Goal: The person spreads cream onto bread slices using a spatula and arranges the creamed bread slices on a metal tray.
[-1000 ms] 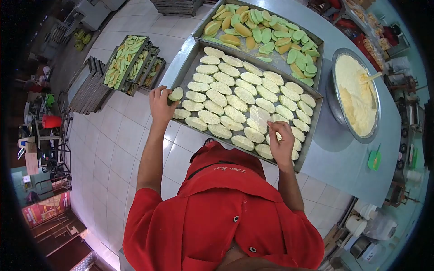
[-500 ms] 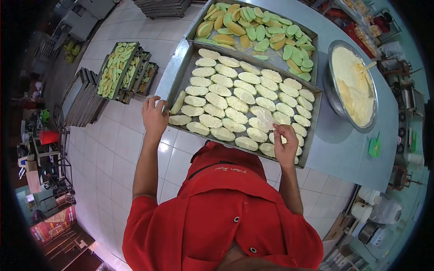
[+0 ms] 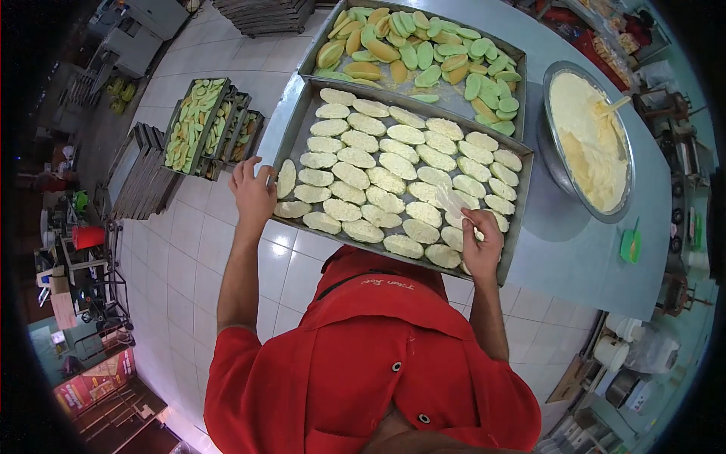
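A metal tray (image 3: 519, 216) lies in front of me, filled with rows of oval pieces (image 3: 350, 174) topped with a pale coating. My left hand (image 3: 253, 189) is at the tray's left edge, fingers apart and holding nothing. Beside it, one coated piece (image 3: 286, 179) stands nearly lengthwise inside that edge. Over the right part of the tray, my right hand (image 3: 482, 234) pinches a thin translucent scraper or sheet (image 3: 451, 198). Behind, a second tray (image 3: 458, 106) holds a loose heap of green and orange-brown pieces (image 3: 425, 55).
On the table (image 3: 581, 265) at the right are a large metal bowl (image 3: 556, 170) of pale cream with a handled tool (image 3: 616, 104) in it, and a green scoop (image 3: 631, 246). Filled trays (image 3: 198, 129) and stacked empty trays (image 3: 144, 178) stand at the left.
My left hand has let go of the coated piece, which now lies in the tray by the left edge. My right hand still holds the translucent item; the view has shifted slightly.
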Demonstrator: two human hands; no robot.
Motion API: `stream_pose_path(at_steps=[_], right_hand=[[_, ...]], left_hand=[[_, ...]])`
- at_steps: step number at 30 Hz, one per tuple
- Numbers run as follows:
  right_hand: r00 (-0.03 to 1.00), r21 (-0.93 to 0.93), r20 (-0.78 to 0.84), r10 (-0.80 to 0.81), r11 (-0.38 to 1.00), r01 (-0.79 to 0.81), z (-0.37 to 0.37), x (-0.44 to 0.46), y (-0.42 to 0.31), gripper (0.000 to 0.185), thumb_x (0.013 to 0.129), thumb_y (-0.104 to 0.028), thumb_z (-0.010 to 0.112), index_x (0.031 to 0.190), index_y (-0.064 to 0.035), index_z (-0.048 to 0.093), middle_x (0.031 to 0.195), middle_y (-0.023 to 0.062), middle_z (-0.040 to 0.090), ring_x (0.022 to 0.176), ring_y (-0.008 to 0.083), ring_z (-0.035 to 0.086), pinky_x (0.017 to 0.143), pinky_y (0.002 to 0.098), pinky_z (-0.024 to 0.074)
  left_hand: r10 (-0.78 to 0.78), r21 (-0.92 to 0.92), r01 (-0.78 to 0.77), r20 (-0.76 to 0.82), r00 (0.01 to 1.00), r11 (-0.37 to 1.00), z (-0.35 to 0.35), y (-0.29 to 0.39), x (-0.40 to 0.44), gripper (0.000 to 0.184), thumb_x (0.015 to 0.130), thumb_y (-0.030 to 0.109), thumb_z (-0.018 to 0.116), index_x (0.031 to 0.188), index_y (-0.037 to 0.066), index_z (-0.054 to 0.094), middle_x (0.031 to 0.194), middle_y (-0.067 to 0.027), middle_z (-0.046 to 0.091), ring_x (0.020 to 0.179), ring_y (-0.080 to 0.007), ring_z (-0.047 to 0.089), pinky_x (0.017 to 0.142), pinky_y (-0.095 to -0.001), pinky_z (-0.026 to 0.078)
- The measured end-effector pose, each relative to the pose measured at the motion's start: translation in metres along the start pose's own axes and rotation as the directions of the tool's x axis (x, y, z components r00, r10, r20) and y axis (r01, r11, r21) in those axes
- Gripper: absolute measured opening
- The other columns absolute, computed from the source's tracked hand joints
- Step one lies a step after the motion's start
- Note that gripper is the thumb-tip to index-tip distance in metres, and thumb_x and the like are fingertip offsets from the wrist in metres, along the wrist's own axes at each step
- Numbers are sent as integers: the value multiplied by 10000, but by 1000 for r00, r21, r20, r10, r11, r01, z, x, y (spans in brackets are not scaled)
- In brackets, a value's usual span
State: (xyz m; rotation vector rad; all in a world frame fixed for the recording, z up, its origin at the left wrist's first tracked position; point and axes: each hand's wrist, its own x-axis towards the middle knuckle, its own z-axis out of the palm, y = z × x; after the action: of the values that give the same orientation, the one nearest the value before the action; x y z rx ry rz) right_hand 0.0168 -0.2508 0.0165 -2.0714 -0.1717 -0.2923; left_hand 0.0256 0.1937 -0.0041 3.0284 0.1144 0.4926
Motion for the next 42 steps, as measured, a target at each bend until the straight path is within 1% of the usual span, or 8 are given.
stream_pose_path(at_steps=[11, 13, 18, 22, 29, 33, 39, 42], right_hand=[[1000, -13, -9, 9, 1000, -9, -32, 18, 29, 183, 860, 37, 596, 1015, -4, 683, 938, 126, 638, 875, 220, 621, 785, 306, 490], [1000, -30, -6, 26, 999, -26, -41, 19, 37, 175, 877, 34, 597, 1026, -1, 682, 944, 117, 633, 894, 202, 619, 800, 297, 491], [990, 39, 20, 140, 989, -140, -54, 23, 55, 160, 917, -10, 592, 1063, 21, 649, 961, 81, 638, 863, 145, 622, 782, 250, 486], [967, 177, -36, 252, 954, -242, -54, 17, 75, 168, 905, -55, 616, 1045, 33, 643, 884, 107, 668, 799, 124, 618, 737, 266, 495], [947, 114, 0, 320, 941, -318, -90, 6, 75, 159, 915, -57, 599, 1042, 36, 625, 918, 137, 682, 809, 157, 658, 729, 273, 518], [938, 115, -66, 341, 936, -332, -110, -7, 86, 159, 921, -59, 586, 1039, 41, 622, 921, 137, 684, 795, 166, 662, 719, 276, 523], [903, 121, -94, 420, 905, -408, -127, -18, 88, 157, 916, -51, 580, 1032, 44, 626, 901, 132, 679, 779, 159, 656, 699, 275, 521], [921, 123, -88, 380, 921, -369, -132, -23, 90, 155, 934, -47, 573, 1051, 43, 619, 899, 66, 674, 796, 95, 617, 724, 232, 495]], left_hand=[[-76, 129, 50, 201, 977, 990, 9, 13, 14, 219, 749, 86, 631, 952, 146, 690, 1288, -79, 510, 1246, -336, 395, 1001, -581, 265], [-114, 72, 111, 40, 993, 991, 1, 19, 31, 234, 747, 70, 630, 967, 145, 657, 1268, -77, 517, 1232, -328, 406, 999, -574, 269], [93, 3, -93, -124, 988, 996, -11, 66, 112, 234, 745, 84, 641, 976, 120, 621, 1178, -80, 569, 1149, -336, 477, 933, -501, 352], [343, -307, -386, -185, 921, 870, 8, 121, 189, 177, 783, 92, 674, 952, 81, 619, 964, -82, 633, 952, -315, 579, 815, -427, 442], [354, -527, -249, 107, 929, 812, 118, 185, 280, 153, 825, 124, 662, 952, 42, 631, 926, -127, 680, 872, -292, 653, 758, -398, 512], [391, -468, -239, 260, 883, 851, 153, 238, 301, 238, 832, 242, 673, 964, 47, 644, 866, -94, 703, 810, -268, 680, 725, -387, 532], [443, -390, -452, -119, 889, 802, 202, 294, 337, 304, 832, 276, 668, 1035, 49, 655, 941, -148, 699, 889, -356, 658, 772, -441, 525], [375, -348, -341, 32, 926, 873, 211, 315, 348, 448, 845, 371, 665, 1141, 37, 632, 1032, -174, 690, 935, -340, 666, 825, -430, 521]])
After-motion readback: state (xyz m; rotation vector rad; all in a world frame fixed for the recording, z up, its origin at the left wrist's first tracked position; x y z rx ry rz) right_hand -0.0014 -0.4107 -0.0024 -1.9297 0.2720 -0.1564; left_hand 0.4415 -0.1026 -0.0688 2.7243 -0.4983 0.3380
